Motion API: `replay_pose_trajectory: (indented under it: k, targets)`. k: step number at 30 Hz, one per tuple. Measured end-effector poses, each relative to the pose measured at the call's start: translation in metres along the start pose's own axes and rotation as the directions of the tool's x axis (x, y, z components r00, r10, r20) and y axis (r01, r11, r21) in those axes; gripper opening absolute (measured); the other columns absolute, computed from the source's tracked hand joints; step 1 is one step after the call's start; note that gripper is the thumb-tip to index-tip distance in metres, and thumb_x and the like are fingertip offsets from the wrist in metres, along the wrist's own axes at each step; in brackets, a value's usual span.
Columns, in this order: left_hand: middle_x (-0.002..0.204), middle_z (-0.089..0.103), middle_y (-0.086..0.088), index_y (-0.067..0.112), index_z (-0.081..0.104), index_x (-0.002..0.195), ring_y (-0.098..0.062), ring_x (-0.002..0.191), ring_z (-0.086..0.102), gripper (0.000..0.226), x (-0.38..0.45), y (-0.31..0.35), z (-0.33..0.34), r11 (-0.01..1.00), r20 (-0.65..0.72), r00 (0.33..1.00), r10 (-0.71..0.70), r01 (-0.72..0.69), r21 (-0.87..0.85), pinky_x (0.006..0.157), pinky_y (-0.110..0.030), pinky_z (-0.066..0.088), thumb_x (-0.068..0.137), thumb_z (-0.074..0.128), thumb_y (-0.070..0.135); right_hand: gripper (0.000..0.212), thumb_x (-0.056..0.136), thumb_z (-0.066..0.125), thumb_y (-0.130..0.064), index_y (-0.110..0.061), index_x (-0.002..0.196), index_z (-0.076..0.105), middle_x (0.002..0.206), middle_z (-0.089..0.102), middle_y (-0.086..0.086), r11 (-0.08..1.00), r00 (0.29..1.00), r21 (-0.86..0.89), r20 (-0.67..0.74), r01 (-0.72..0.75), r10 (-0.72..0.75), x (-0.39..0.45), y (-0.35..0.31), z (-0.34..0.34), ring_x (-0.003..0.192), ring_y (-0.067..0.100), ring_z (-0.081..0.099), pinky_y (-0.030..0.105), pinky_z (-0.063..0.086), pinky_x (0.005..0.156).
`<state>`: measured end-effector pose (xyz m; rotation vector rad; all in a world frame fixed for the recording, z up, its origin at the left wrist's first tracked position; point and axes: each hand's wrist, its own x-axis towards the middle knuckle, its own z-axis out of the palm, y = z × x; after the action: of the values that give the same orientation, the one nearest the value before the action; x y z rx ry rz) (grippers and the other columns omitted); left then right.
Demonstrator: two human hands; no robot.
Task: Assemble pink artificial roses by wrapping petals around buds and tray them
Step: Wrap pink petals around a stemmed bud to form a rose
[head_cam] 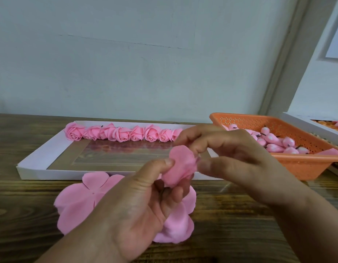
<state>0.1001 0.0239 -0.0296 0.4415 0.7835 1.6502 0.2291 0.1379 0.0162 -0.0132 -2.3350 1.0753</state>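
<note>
Currently one rose is in assembly at the near edge of the worktop (pixel 230 224). The left hand (pixel 137 204) grips the partly wrapped rose (pixel 180 168) from below, thumb pressed against its outer petal and fingers curled around the base. The right hand (pixel 227 152) pinches the upper petal edge between thumb and forefinger, folding it inward; the remaining fingers are loosely curled. The bud at the core is hidden by the petal layer.

Beneath the hands lies a stack of flat petal sheets (pixel 82 202), each cut into rounded lobes with short slits toward a centre hole. The material appears thin, matte and foam-like, soft enough to curl without creasing.

Behind these sits a shallow white tray (pixel 35 158) with a glossy wood-patterned floor. A single row of finished roses (pixel 122 133), about eight, lines its far wall; most of the floor remains unfilled.

Farther right, an orange perforated plastic basket (pixel 297 164) holds many teardrop-shaped buds (pixel 274 143) with dark stem pegs. Judging by this supply, the task is at an early stage.
</note>
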Motion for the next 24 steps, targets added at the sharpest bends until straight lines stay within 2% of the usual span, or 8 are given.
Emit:
replay_pose_trajectory:
  k: [2,4,7,8,12,15,18,24]
  targets:
    - [0.078,0.062,-0.018,-0.011,0.069,0.097,-0.016,0.048,0.058,0.052,0.000,0.001,0.000,1.000,-0.002,1.000,-0.025,0.025,-0.003,0.040,-0.020,0.051,0.052,0.074,0.016,0.031,0.069,0.064,-0.018,0.000,0.095,0.065,0.111,0.063,0.007,1.000,0.999,0.024,0.038,0.015,-0.016,-0.002,0.002,-0.004,0.112,0.023,0.057,0.038,0.042,0.098]
    - [0.076,0.056,-0.015,-0.002,0.065,0.106,-0.015,0.048,0.056,0.053,0.000,0.001,0.001,0.999,0.013,0.999,-0.040,0.039,0.021,0.040,-0.021,0.050,0.060,0.072,0.022,0.039,0.070,0.067,-0.011,-0.005,0.107,0.061,0.119,0.060,0.008,0.998,0.998,0.020,0.040,0.057,-0.058,-0.002,0.002,-0.005,0.118,0.025,0.053,0.047,0.040,0.101]
    - [0.070,0.053,-0.014,0.004,0.062,0.104,-0.015,0.044,0.054,0.046,0.000,0.001,0.002,0.998,0.014,0.999,-0.039,0.039,0.040,0.039,-0.020,0.049,0.064,0.068,0.025,0.044,0.071,0.067,-0.007,-0.015,0.114,0.059,0.131,0.052,0.005,0.992,0.991,-0.014,0.048,0.123,-0.122,-0.001,0.001,-0.006,0.124,0.025,0.048,0.049,0.039,0.102]
    - [0.067,0.053,-0.013,0.004,0.062,0.102,-0.015,0.043,0.053,0.043,0.000,0.001,0.004,0.998,0.018,0.999,-0.044,0.044,0.050,0.039,-0.020,0.048,0.064,0.066,0.025,0.041,0.071,0.067,-0.011,-0.019,0.111,0.061,0.133,0.050,0.003,0.988,0.989,-0.062,0.056,0.143,-0.140,0.000,0.001,-0.005,0.124,0.024,0.048,0.046,0.039,0.102]
    - [0.062,0.057,-0.011,0.003,0.062,0.102,-0.015,0.040,0.057,0.040,-0.001,-0.001,0.004,0.995,0.022,0.996,-0.092,0.091,0.038,0.037,-0.020,0.049,0.067,0.062,0.022,0.028,0.072,0.071,-0.010,-0.021,0.097,0.067,0.133,0.049,0.000,0.923,0.976,-0.317,0.083,0.219,-0.202,0.001,0.002,-0.001,0.124,0.011,0.049,0.012,0.026,0.104]
    - [0.061,0.060,-0.012,0.000,0.068,0.092,-0.016,0.043,0.059,0.036,-0.004,0.000,0.004,0.987,0.053,0.986,-0.155,0.152,0.057,0.040,-0.023,0.052,0.062,0.068,0.021,0.028,0.071,0.068,-0.010,-0.027,0.092,0.064,0.133,0.047,-0.007,0.878,0.976,-0.425,0.097,0.220,-0.197,-0.001,0.000,-0.003,0.124,0.007,0.048,0.009,0.022,0.104]
    - [0.062,0.063,-0.016,-0.006,0.075,0.082,-0.019,0.044,0.062,0.032,-0.007,0.005,0.005,0.977,0.084,0.973,-0.213,0.211,0.031,0.039,-0.025,0.054,0.056,0.073,0.014,0.031,0.071,0.067,-0.006,-0.027,0.093,0.064,0.134,0.048,-0.008,0.900,0.979,-0.392,0.144,0.189,-0.143,-0.005,-0.005,-0.008,0.127,0.009,0.046,0.017,0.031,0.103]
    - [0.078,0.067,-0.021,-0.009,0.073,0.087,-0.020,0.042,0.062,0.046,-0.009,0.007,0.009,0.974,0.077,0.971,-0.228,0.227,0.018,0.029,-0.023,0.046,0.045,0.074,0.011,0.030,0.068,0.069,-0.001,-0.020,0.091,0.072,0.130,0.054,-0.002,0.930,0.986,-0.333,0.111,0.158,-0.128,-0.005,-0.015,-0.012,0.121,0.017,0.053,0.047,0.042,0.098]
